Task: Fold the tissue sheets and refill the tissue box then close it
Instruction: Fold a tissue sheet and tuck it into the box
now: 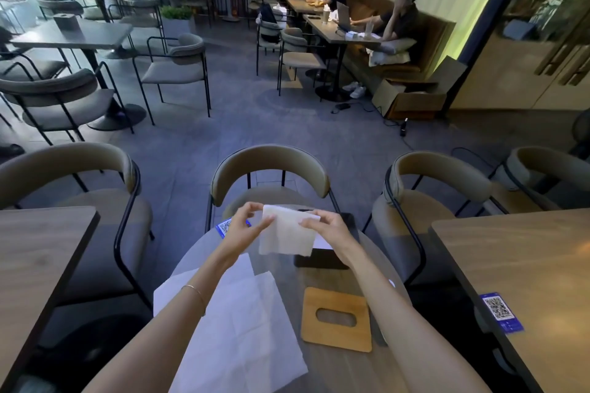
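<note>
A folded white tissue (285, 233) hangs in the air above the round table (338, 370). My left hand (244, 222) pinches its top left corner and my right hand (325, 226) pinches its right edge. Right behind and below the tissue stands the dark tissue box (321, 260), open, with a white sheet showing at its top. Its wooden lid (336, 317), with an oval slot, lies flat on the table nearer to me. Unfolded white tissue sheets (245, 325) are spread under my left forearm.
A blue QR card (225, 226) lies at the table's far left edge. Curved-back chairs (271, 175) stand beyond the table. Wooden tables flank me, the right one (523, 271) bearing another QR card (501, 313). People sit at a far table.
</note>
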The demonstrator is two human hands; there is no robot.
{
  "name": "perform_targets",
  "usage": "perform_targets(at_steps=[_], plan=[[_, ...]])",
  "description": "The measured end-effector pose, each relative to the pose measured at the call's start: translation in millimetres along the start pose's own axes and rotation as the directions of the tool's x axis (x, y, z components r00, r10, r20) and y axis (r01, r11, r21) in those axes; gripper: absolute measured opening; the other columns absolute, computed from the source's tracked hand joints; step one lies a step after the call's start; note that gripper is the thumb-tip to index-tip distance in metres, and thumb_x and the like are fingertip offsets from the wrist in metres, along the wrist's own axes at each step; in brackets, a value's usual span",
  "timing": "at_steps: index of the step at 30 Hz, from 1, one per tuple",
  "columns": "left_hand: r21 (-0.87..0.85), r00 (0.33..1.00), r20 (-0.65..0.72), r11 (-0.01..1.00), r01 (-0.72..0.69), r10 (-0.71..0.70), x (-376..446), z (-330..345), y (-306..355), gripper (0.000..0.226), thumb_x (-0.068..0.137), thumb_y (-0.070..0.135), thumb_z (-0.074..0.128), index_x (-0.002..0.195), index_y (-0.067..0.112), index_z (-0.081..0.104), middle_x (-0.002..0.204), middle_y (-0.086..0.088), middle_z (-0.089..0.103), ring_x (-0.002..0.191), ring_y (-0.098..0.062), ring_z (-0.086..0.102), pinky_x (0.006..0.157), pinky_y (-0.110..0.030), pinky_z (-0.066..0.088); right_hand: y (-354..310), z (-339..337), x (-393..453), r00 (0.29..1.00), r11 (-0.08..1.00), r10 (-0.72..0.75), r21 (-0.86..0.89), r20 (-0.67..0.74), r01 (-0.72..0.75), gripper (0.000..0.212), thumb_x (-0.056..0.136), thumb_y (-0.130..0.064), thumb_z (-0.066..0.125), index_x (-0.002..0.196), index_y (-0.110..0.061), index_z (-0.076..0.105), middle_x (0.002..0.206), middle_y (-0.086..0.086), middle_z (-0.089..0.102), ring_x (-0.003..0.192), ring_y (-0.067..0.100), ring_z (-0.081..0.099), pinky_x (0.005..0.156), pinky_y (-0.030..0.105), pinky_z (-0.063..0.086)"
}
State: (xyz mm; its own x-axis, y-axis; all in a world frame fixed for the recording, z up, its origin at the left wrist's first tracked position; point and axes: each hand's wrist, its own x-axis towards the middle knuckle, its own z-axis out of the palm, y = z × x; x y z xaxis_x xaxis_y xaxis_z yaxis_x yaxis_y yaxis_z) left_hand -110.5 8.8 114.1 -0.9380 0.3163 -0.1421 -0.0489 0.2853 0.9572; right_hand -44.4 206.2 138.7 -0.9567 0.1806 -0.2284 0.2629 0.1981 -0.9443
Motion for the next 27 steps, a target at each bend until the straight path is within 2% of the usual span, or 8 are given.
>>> perform_targets(at_steps=[4, 7, 9, 14, 17, 20, 23, 27], plan=[[-0.111, 0.993, 0.104, 0.992, 0.059, -0.047, 2, 16, 14, 0.053, 0.083, 0.023, 0.070, 0.122, 0.023, 0.033, 0.108, 0.000, 0.061, 0.108, -0.024, 0.061, 0.084, -0.029, 0.052, -6, -11, 9, 0.994, 0.983, 0.082, 0.172, -0.077, -0.068, 0.009, 0.088, -0.022, 0.065, 0.094, -0.018, 0.060, 0.095, 0.003, 0.062, 0.095, 0.021, 0.057, 0.079, 0.030, 0.048], [-0.115, 0.997, 0.060, 0.992, 0.060, -0.053, 8, 35, 24, 0.060, 0.085, 0.021, 0.068, 0.128, 0.017, 0.026, 0.106, -0.002, 0.059, 0.100, -0.019, 0.059, 0.078, -0.022, 0.050, -3, -25, 18, 0.985, 0.970, 0.165, 0.187, -0.053, -0.153, 0.048, 0.078, -0.011, 0.072, 0.121, -0.015, 0.053, 0.121, 0.012, 0.060, 0.111, 0.028, 0.058, 0.088, 0.042, 0.053], [-0.064, 0.993, 0.110, 0.997, 0.041, -0.034, 16, 50, 27, 0.057, 0.087, 0.017, 0.065, 0.128, 0.017, 0.025, 0.111, -0.010, 0.058, 0.095, -0.016, 0.059, 0.069, -0.018, 0.052, 1, -35, 26, 0.968, 0.972, 0.219, 0.112, -0.122, -0.206, 0.055, 0.080, -0.002, 0.067, 0.130, -0.012, 0.048, 0.128, 0.013, 0.057, 0.115, 0.028, 0.056, 0.093, 0.044, 0.052], [0.253, 0.977, 0.209, 0.967, -0.012, -0.042, 47, 93, 23, 0.033, 0.087, 0.006, 0.061, 0.116, 0.019, 0.053, 0.131, -0.010, 0.050, 0.107, -0.021, 0.054, 0.089, -0.029, 0.051, 21, -56, 58, 0.890, 0.921, 0.334, -0.096, -0.310, -0.379, 0.051, 0.083, -0.004, 0.066, 0.131, -0.011, 0.048, 0.129, 0.014, 0.058, 0.114, 0.030, 0.058, 0.093, 0.041, 0.054], [0.446, 0.931, 0.317, 0.895, 0.020, -0.178, 68, 114, 16, 0.052, 0.087, 0.000, 0.058, 0.136, 0.017, 0.050, 0.144, -0.009, 0.042, 0.125, -0.026, 0.048, 0.098, -0.030, 0.047, 39, -60, 77, 0.868, 0.863, 0.362, -0.229, -0.340, -0.449, 0.048, 0.083, -0.004, 0.063, 0.129, -0.006, 0.053, 0.128, 0.015, 0.060, 0.113, 0.030, 0.060, 0.088, 0.035, 0.054], [0.628, 0.902, 0.325, 0.778, 0.018, -0.283, 84, 128, 4, 0.054, 0.088, 0.004, 0.054, 0.141, 0.013, 0.045, 0.148, -0.014, 0.039, 0.135, -0.029, 0.039, 0.108, -0.033, 0.037, 53, -54, 92, 0.886, 0.783, 0.339, -0.426, -0.318, -0.453, 0.042, 0.086, -0.003, 0.054, 0.129, -0.003, 0.054, 0.131, 0.018, 0.059, 0.120, 0.031, 0.057, 0.093, 0.032, 0.049], [0.753, 0.870, 0.271, 0.654, 0.074, -0.411, 93, 142, -4, 0.049, 0.095, 0.010, 0.043, 0.144, 0.007, 0.036, 0.150, -0.020, 0.034, 0.139, -0.032, 0.034, 0.112, -0.034, 0.029, 64, -43, 100, 0.879, 0.737, 0.379, -0.481, -0.289, -0.475, 0.044, 0.088, -0.002, 0.050, 0.132, -0.001, 0.049, 0.135, 0.021, 0.054, 0.124, 0.034, 0.053, 0.097, 0.037, 0.047], [0.852, 0.847, 0.224, 0.519, 0.070, -0.482, 102, 164, 10, 0.033, 0.099, 0.009, 0.037, 0.116, -0.018, 0.044, 0.123, -0.031, 0.050, 0.119, -0.032, 0.047, 0.097, -0.027, 0.034, 75, -34, 100, 0.861, 0.707, 0.422, -0.491, -0.285, -0.509, 0.046, 0.092, -0.011, 0.053, 0.135, 0.002, 0.044, 0.137, 0.022, 0.050, 0.126, 0.036, 0.050, 0.100, 0.040, 0.045]])
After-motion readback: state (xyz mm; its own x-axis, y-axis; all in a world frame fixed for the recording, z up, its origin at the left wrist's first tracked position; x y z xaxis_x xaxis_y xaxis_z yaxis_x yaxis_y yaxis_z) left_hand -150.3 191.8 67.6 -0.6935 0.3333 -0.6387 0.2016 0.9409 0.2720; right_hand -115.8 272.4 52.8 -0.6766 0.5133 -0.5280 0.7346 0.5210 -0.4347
